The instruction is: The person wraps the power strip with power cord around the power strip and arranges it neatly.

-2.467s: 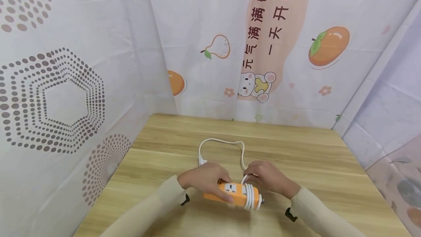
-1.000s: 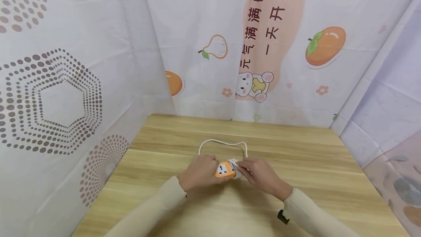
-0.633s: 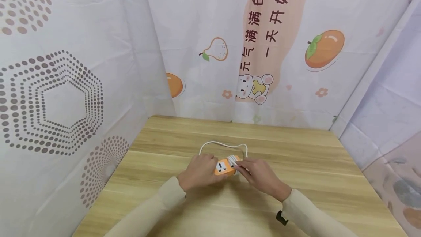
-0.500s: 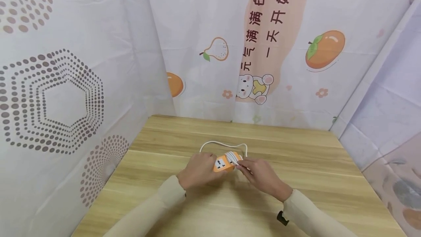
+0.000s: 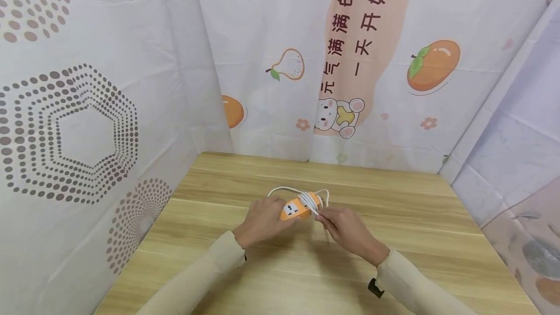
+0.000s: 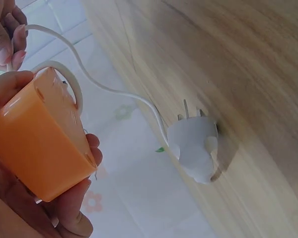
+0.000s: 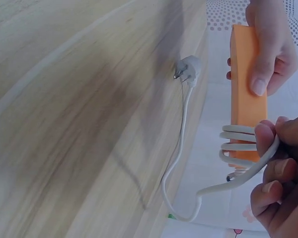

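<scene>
My left hand (image 5: pixel 264 218) grips one end of an orange power strip (image 5: pixel 290 210) with white sockets, held up over the table. Several turns of white cord (image 5: pixel 308 201) wrap round the strip's other end. My right hand (image 5: pixel 347 227) pinches the cord between thumb and fingers, just beside those turns. From there the loose cord (image 7: pixel 176 166) runs down to a white plug (image 7: pixel 189 68) lying on the wooden table. In the left wrist view the plug (image 6: pixel 192 146) shows its metal prongs, and the strip's orange end (image 6: pixel 42 144) sits between thumb and fingers.
The wooden table (image 5: pixel 393 208) is bounded at the back by a fruit-printed curtain (image 5: pixel 262 23). A dotted white curtain (image 5: pixel 166 111) hangs at the left, and another pale one (image 5: pixel 516 125) at the right.
The strip has been raised and moved toward the table's back, its wrapped end tilting up to the right. My right hand still pinches the cord; the loose loop behind now looks smaller.
</scene>
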`<control>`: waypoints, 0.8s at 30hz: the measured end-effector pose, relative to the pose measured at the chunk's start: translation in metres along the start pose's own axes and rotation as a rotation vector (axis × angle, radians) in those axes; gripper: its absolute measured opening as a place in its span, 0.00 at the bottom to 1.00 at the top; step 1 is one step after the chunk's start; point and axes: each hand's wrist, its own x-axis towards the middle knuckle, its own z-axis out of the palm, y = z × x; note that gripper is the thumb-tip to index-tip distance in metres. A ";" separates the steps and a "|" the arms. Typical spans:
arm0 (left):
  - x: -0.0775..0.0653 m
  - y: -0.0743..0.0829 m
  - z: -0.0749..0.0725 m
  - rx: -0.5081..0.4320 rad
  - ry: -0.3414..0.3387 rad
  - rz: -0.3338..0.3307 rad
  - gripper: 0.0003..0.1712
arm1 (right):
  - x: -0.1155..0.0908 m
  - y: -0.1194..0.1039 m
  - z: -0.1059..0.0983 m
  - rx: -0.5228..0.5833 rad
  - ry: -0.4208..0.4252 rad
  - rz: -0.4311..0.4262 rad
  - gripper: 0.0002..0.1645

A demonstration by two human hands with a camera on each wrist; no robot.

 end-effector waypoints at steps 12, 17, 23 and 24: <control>0.004 -0.001 -0.001 -0.231 0.076 -0.087 0.23 | -0.003 0.002 0.001 0.130 -0.018 0.117 0.11; 0.004 -0.003 -0.004 -0.391 0.019 -0.176 0.27 | -0.003 0.003 0.003 0.110 0.002 0.097 0.08; 0.003 -0.004 -0.009 -0.609 -0.075 -0.221 0.29 | -0.006 0.004 0.009 0.092 0.035 0.051 0.05; 0.003 -0.005 -0.010 -0.649 -0.085 -0.221 0.28 | -0.005 0.004 0.009 0.094 0.037 0.046 0.04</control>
